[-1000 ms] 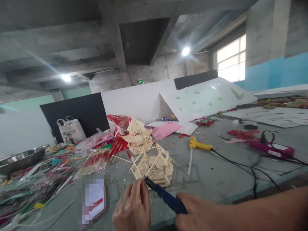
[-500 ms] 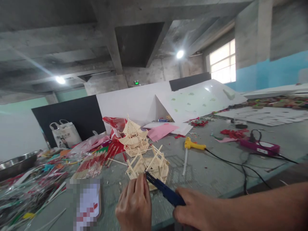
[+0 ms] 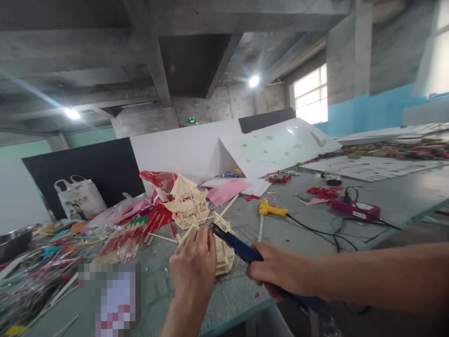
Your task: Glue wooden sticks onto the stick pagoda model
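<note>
My left hand [image 3: 194,255] is closed in a pinch, and whatever is between its fingers is hidden. It is over the near part of a pale wooden stick model [image 3: 224,257], covering some of it. My right hand [image 3: 277,267] is wrapped round the handles of dark blue pliers [image 3: 242,248]. Their dark narrow jaws point up and left, right beside my left fingertips. Behind my hands stands a tiered, pointed-roof wooden stick pavilion [image 3: 187,201].
A yellow glue gun [image 3: 273,208] lies to the right, its cord running toward a purple power strip [image 3: 356,208]. Bundled sticks [image 3: 119,238], plastic scraps and a metal bowl [image 3: 16,238] crowd the left. A pink sheet [image 3: 228,191] lies behind. A blurred-out phone-like object [image 3: 117,299] is near front left.
Both hands have risen and moved forward over the near stick model, with the pliers lifted too. More of the pliers' handles shows below my right hand. The view has turned slightly right.
</note>
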Demonstrator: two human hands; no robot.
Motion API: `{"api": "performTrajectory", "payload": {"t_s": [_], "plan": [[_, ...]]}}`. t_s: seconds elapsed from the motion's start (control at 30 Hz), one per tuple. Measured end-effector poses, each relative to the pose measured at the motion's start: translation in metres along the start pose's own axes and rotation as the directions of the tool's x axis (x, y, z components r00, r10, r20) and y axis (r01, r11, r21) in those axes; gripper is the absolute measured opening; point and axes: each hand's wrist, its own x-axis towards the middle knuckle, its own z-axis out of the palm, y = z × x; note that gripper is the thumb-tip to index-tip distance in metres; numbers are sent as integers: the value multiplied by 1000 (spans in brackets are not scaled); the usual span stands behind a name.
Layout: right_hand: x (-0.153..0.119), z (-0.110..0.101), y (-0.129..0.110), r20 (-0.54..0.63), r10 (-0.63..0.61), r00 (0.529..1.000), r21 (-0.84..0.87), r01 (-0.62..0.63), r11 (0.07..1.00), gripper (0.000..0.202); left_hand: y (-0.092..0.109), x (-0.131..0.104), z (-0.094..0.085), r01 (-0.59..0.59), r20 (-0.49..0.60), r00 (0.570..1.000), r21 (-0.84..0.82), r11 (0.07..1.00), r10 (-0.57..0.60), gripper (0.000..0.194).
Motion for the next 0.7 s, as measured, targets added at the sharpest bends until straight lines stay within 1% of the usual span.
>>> {"api": "performTrajectory", "payload": {"t_s": [0.13, 0.23, 0.33, 0.4, 0.47, 0.57, 0.6, 0.63, 0.7], "plan": [[0, -3, -3, 25, 28, 999, 15, -28, 999, 12, 2, 3, 1, 11, -23, 1000, 4, 1000, -11, 24], [-4, -4, -7, 31, 45, 999, 42, -46, 998, 11, 4, 1, 3, -5, -28, 1000, 15, 1000, 6, 25], [-5, -8, -8, 17, 57, 998, 24, -57, 998, 10, 5, 2, 4, -22, 2, 1000, 7, 1000, 22, 26], [0, -15, -7, 16, 35, 999, 12, -36, 999, 11, 6, 10, 4, -21, 47, 999, 0, 1000, 21, 29], [10, -29, -6, 6, -20, 1000, -4, 20, 1000, 13, 7, 28, 5, -26, 108, 994, -16, 1000, 28, 31], [30, -56, -8, -67, -123, 990, -11, 123, 992, 15, 10, 70, 11, -49, 223, 972, -105, 993, 72, 32], [39, -66, -9, -95, -146, 985, 3, 147, 989, 15, 12, 86, 16, -83, 278, 953, -145, 986, 121, 34], [49, -74, -9, -120, -158, 980, 24, 162, 987, 16, 14, 102, 22, -106, 305, 940, -167, 980, 154, 34], [70, -87, -5, -149, -147, 978, 91, 162, 983, 16, 17, 128, 40, -120, 356, 916, -193, 974, 184, 35]]}}
